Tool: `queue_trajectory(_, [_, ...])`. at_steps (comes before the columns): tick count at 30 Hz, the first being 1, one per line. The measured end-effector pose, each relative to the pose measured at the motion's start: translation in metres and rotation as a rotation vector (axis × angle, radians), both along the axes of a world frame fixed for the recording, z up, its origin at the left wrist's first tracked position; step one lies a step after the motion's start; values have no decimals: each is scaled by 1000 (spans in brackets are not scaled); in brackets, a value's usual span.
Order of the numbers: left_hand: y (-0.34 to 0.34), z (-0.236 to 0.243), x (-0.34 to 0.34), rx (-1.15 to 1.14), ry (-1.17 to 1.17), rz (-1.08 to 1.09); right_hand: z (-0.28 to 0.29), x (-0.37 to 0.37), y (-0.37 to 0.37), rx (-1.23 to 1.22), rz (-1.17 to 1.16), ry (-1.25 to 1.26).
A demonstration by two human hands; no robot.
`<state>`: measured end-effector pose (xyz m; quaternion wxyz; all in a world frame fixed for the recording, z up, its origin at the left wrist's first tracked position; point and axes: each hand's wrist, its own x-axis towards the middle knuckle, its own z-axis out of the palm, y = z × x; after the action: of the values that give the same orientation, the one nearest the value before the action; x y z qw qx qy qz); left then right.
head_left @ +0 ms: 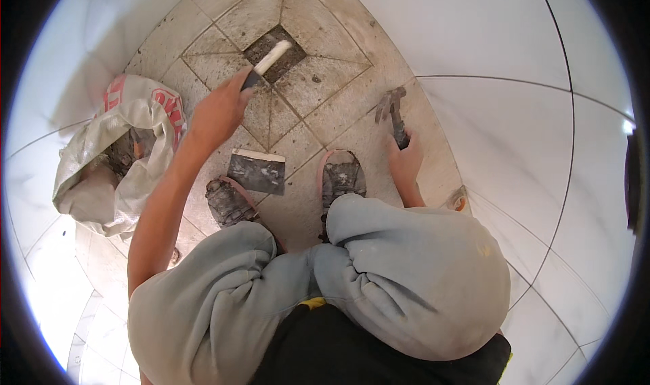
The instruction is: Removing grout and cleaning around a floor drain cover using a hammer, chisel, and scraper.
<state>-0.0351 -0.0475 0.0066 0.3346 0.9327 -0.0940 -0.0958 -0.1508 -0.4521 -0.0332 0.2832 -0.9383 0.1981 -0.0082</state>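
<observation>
My left hand (220, 109) is closed on a narrow pale strip (274, 56) with a dark end, held over a square dirty recess (292, 67) in the tiled floor (338, 107); whether it touches is unclear. My right hand (405, 160) grips a dirt-caked hammer (392, 111) by its dark handle, at the right side of the floor. A dark, white-flecked slab (257, 176) with a pale edge lies between the recess and my shoes (344, 176).
An open woven sack (95, 195) with rubble inside stands at the left, against pale tiled wall (57, 60). More large white tiles (501, 134) rise close on the right. My bent knees (413, 270) fill the lower middle. A small indistinct object (458, 201) lies by the right wall's foot.
</observation>
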Motion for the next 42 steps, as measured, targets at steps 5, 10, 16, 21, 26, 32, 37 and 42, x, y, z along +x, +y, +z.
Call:
queue_trajectory(5, [3,2,43,301,97,-216,-20,3,-4,-98,12,-163])
queue_trajectory(10, [30,83,59,431,355,-396,-17,-2,-1,111,-86,0])
queue_trajectory(16, [-9,82,99,567,98,-696,-19,-2,5,28,-60,-35])
queue_trajectory(21, [4,41,113,638,108,-682,-23,3,9,-11,-2,-81])
queue_trajectory(26, [4,88,108,788,405,-578,-26,-2,1,-76,22,-135])
queue_trajectory(32, [24,19,107,394,-68,-496,-25,1,10,-48,65,-88])
queue_trajectory(37, [39,64,108,670,114,-491,-18,2,10,-103,50,-75])
queue_trajectory(42, [18,47,110,504,3,-498,-19,4,16,-143,55,-46])
